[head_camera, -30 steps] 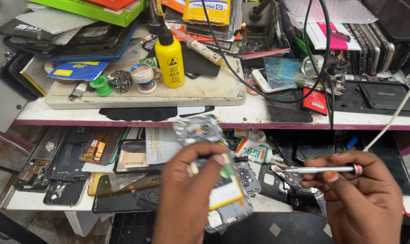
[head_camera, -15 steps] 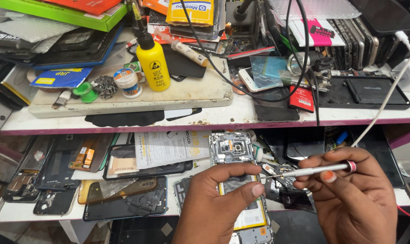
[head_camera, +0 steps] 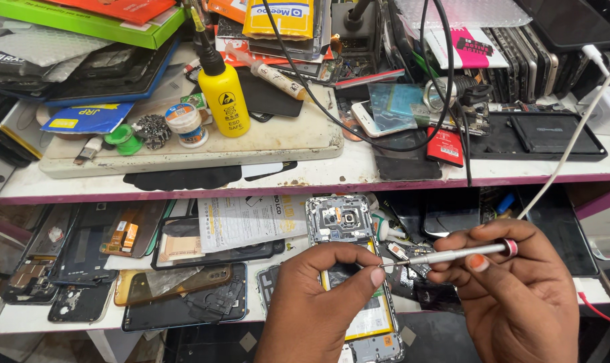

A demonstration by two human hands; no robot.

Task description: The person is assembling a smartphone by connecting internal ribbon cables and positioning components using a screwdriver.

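Note:
My left hand [head_camera: 315, 302] grips an opened phone [head_camera: 340, 222] with its back cover off, circuit board at the top and a yellow-edged battery [head_camera: 369, 323] lower down. The phone stands upright in front of the lower shelf. My right hand [head_camera: 520, 296] holds a thin silver screwdriver [head_camera: 453, 254] with a red ring near its end. The screwdriver lies nearly level and its tip meets my left thumb and forefinger, beside the phone's right edge. Whether the tip carries a screw is too small to tell.
A yellow squeeze bottle [head_camera: 224, 97] stands on a beige work mat [head_camera: 278, 138] on the upper shelf [head_camera: 332, 176], among boxes, cables and phone parts. A white cable [head_camera: 574, 134] runs down at the right. Phone screens and back covers [head_camera: 184, 282] lie on the lower shelf.
The phone and my left hand have shifted right and lower in view, and the phone now stands straighter. The screwdriver tip has come to my left fingertips. The camera view has tilted slightly.

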